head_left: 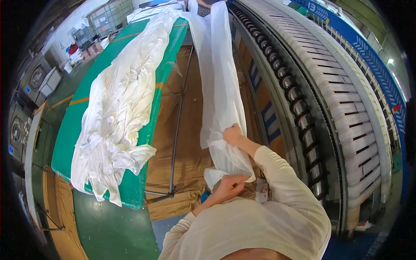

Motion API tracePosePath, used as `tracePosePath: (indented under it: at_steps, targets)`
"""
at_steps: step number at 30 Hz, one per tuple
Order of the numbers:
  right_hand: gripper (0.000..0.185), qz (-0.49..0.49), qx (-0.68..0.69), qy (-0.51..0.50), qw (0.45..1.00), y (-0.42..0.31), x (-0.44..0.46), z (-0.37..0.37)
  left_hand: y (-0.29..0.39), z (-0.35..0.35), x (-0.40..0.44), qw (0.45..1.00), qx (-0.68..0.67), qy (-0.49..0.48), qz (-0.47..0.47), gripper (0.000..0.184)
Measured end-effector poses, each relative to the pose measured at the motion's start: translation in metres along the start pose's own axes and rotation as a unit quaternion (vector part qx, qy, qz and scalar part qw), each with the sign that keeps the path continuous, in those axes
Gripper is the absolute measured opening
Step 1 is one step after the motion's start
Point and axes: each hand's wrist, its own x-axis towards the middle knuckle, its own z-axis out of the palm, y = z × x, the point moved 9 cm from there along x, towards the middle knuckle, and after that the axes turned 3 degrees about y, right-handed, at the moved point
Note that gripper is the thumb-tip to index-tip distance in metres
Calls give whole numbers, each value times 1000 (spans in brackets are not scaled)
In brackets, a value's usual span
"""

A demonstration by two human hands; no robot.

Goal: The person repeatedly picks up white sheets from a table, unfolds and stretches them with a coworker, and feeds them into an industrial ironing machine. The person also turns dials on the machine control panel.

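A long white sheet [221, 82] stretches from my hands to a person at the top of the view. My left hand [230, 187] is closed on the sheet's near end, close to my body. Farther up, my right hand [234, 134] has its fingers closed on the same sheet near its right side. To the left, a crumpled heap of white cloth [121, 95] lies along a green-covered table [65, 143]. The far end of the sheet is by the other person's hand [204, 3].
A long machine with a dark roller [299, 108] and pale belts [346, 112] runs along the right. Brown cloth [190, 147] hangs below the sheet, beside a metal frame [177, 143]. Washing machines [37, 80] stand at the far left.
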Motion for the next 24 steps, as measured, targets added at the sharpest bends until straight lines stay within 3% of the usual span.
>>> tracePosePath:
  at_steps: [2, 3, 4, 6, 7, 8, 10, 11, 13, 14, 15, 17, 19, 20, 22, 24]
  targets:
    - [8, 27, 134, 173, 975, 10, -2, -49, -28, -6, -20, 989, -81, -1, -126, 24]
    - [8, 23, 268, 293, 917, 18, -23, -97, -38, -8, -25, 990, -82, -5, -118, 24]
    - [9, 14, 391, 403, 828, 27, -57, -156, -63, -18, -31, 971, -181, 49, -150, 20]
    - [6, -34, 415, 539, 732, 38, -133, -246, -118, -30, -45, 889, -372, 149, -220, 22]
    - [8, -20, 428, 582, 692, 42, -168, -273, -134, -32, -45, 889, -375, 145, -219, 22]
    - [10, -4, 439, 622, 648, 45, -202, -289, -159, -27, -54, 851, -413, 137, -295, 26]
    - [12, -23, 412, 671, 616, 37, -251, -305, -201, -13, -69, 754, -474, 120, -438, 37]
    - [12, -22, 409, 673, 616, 30, -259, -306, -215, -12, -63, 755, -474, 117, -438, 37]
    - [17, -107, 464, 692, 543, 13, -279, -302, -223, 3, -50, 819, -402, -17, -409, 54]
    - [21, -147, 490, 697, 503, 7, -287, -301, -215, -2, -37, 866, -328, -27, -377, 66]
    - [21, -137, 493, 696, 504, 3, -289, -300, -191, -10, -18, 903, -251, -38, -346, 79]
    - [23, -140, 444, 695, 549, -16, -293, -303, -142, -7, 5, 870, -342, -25, -353, 79]
    - [24, -122, 431, 681, 579, -32, -298, -296, -150, 15, 12, 784, -482, -71, -384, 73]
    - [21, -139, 454, 670, 571, -36, -299, -295, -150, 25, 11, 776, -488, -69, -394, 73]
    - [16, -187, 494, 650, 546, -42, -297, -297, -151, 40, 9, 696, -562, -2, -446, 72]
    - [20, -171, 497, 642, 558, -47, -292, -290, -163, 51, 1, 661, -600, 16, -450, 72]
